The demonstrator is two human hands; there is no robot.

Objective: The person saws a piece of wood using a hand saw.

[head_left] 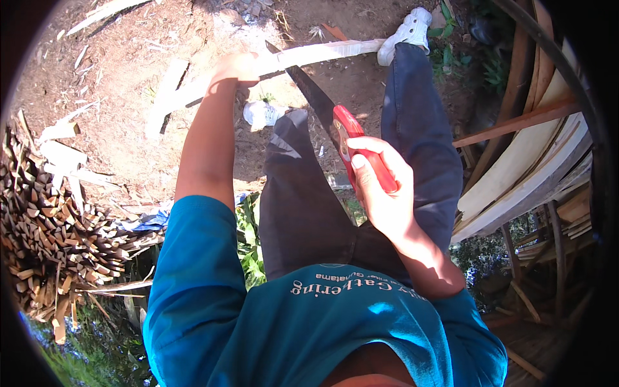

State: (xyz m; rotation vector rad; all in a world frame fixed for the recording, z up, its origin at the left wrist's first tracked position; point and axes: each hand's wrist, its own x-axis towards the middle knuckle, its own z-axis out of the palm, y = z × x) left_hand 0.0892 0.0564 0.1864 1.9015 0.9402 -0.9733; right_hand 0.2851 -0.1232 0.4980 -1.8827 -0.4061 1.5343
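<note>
My left hand [235, 68] grips a long pale split bamboo strip [309, 55] that runs from the left across to my right shoe. My right hand [377, 177] is closed on the red handle of a knife [351, 142]. Its dark blade [309, 90] points up and left and meets the strip just right of my left hand. I am seated, with dark trousers [303, 193] and white shoes [406, 32] below the strip.
A heap of short cut bamboo pieces [45, 219] lies at the left. Loose strips and shavings [167, 84] litter the bare earth. Long bent wooden slats [529, 168] are stacked at the right. Green plants [248, 238] grow beside my leg.
</note>
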